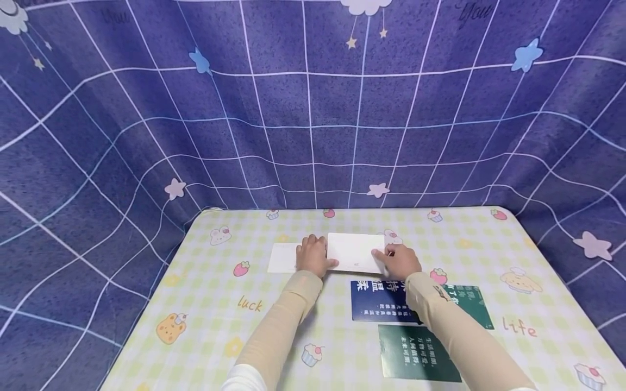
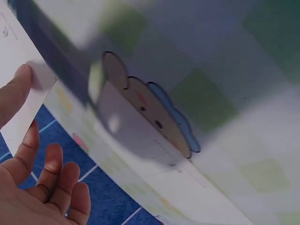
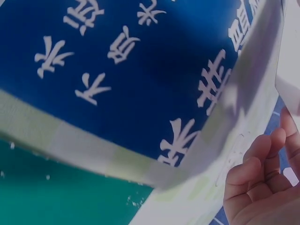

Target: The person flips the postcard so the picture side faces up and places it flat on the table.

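A white postcard (image 1: 356,252) is held up off the table between both hands, its pale, nearly plain side toward me. My left hand (image 1: 313,256) pinches its left edge. In the left wrist view, the thumb lies flat on the postcard (image 2: 40,77) with the forefinger behind it. My right hand (image 1: 402,262) pinches the right edge, its thumb on the near face; the right wrist view catches only a strip of the postcard (image 3: 289,65). Another white postcard (image 1: 281,258) lies on the table beside the left hand, partly covered by it.
A dark blue card (image 1: 374,307) with white characters lies below the right hand. Two green cards lie nearby, one in front (image 1: 415,353) and one farther right (image 1: 476,305), partly behind the right forearm. The table bears a checked cloth (image 1: 195,282); a blue curtain (image 1: 313,108) hangs behind.
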Demonstrator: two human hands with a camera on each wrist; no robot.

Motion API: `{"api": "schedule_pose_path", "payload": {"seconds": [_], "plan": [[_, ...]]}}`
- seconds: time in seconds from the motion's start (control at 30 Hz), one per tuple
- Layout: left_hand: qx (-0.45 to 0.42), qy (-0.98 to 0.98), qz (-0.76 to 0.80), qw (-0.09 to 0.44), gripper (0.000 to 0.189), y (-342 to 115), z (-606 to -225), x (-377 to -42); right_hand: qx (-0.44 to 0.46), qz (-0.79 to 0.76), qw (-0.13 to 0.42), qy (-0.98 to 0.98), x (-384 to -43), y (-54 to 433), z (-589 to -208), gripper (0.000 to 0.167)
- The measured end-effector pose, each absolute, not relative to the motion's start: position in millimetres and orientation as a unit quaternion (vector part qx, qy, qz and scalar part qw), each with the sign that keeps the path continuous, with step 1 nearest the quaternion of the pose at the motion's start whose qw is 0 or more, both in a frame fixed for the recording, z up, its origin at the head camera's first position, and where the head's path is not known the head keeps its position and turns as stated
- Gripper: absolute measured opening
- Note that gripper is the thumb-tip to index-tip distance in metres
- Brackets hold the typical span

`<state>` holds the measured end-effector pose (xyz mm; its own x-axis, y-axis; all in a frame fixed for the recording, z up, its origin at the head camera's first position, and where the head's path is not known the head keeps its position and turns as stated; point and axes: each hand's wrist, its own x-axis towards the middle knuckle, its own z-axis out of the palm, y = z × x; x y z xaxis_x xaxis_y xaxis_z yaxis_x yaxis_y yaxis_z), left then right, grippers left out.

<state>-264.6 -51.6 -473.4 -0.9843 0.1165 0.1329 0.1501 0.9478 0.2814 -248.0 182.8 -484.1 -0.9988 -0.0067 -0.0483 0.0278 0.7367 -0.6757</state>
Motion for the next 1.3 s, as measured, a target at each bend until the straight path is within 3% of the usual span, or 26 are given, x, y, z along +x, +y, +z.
{"api": "schedule_pose_path", "payload": {"seconds": [0.77,1.3], "plan": [[-0.079,-0.982,-0.163,0.046,0.045,-43,-439,-238,0.021,-0.37,0.002,0.929,-223,192,-456,0.047],[-0.096,-0.979,-0.173,0.044,0.043,-39,-435,-212,0.005,-0.373,-0.005,0.928,-196,201,-449,0.049]]}}
